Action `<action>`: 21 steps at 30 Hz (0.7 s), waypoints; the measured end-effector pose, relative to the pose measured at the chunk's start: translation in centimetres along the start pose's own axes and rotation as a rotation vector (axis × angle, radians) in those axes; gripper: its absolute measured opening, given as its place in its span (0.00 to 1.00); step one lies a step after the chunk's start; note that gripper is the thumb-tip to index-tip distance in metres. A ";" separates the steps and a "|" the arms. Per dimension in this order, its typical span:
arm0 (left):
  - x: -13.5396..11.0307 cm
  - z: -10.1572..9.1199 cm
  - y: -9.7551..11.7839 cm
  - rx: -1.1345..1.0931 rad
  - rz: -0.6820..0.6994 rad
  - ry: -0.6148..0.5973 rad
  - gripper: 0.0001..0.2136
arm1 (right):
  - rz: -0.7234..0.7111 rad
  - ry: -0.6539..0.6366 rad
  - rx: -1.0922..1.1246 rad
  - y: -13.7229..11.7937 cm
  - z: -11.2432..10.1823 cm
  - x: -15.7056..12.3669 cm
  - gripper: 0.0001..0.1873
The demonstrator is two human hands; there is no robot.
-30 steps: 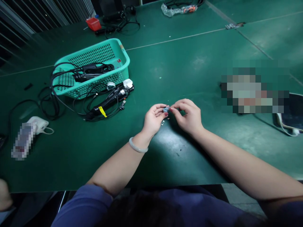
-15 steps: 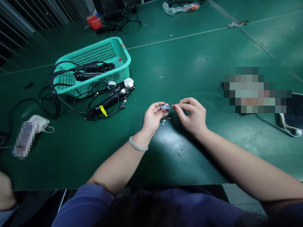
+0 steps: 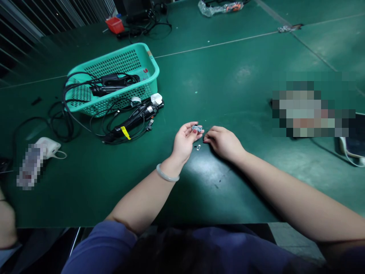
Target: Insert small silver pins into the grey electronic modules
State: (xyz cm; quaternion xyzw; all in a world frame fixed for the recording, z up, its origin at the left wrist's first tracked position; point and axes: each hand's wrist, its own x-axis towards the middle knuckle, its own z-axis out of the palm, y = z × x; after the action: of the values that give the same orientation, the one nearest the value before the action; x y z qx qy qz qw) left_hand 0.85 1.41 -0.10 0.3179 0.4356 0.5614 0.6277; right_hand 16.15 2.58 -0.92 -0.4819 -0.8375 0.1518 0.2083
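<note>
My left hand (image 3: 184, 140) is closed in a pinch around a small bluish circuit board (image 3: 196, 128), held just above the green table. To its right, my right hand (image 3: 224, 141) has its fingertips pressed together at the table surface; whatever lies between them is hidden. Below the board, close to both hands, a tiny silvery rectangular frame (image 3: 199, 147) lies on the table, with a small dark bit beside it.
A turquoise basket (image 3: 114, 103) of black cabled devices stands at the left, with a black handheld device (image 3: 137, 120) in front. A white charger (image 3: 49, 147) lies further left. A phone (image 3: 355, 133) and blurred items sit at the right. A person's arm (image 3: 7, 222) shows at the left edge.
My right hand has moved down from beside the board to the table, its fingertips now where a tiny copper-coloured piece lay. My left hand still holds the board.
</note>
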 end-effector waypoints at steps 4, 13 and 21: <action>0.0 0.0 -0.2 0.046 -0.001 -0.053 0.06 | -0.038 0.080 0.079 0.1 -0.6 0.0 0.09; -0.5 0.1 -0.2 0.057 -0.126 -0.258 0.08 | -0.046 0.337 0.447 -0.3 -2.2 -0.4 0.08; -0.6 0.2 -0.2 0.019 -0.153 -0.295 0.10 | -0.086 0.311 0.509 -0.1 -1.7 -0.1 0.07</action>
State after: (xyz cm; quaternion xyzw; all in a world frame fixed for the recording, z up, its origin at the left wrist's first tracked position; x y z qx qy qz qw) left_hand 1.09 0.83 -0.07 0.3688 0.3668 0.4550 0.7228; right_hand 16.97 2.52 0.61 -0.3958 -0.7503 0.2723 0.4542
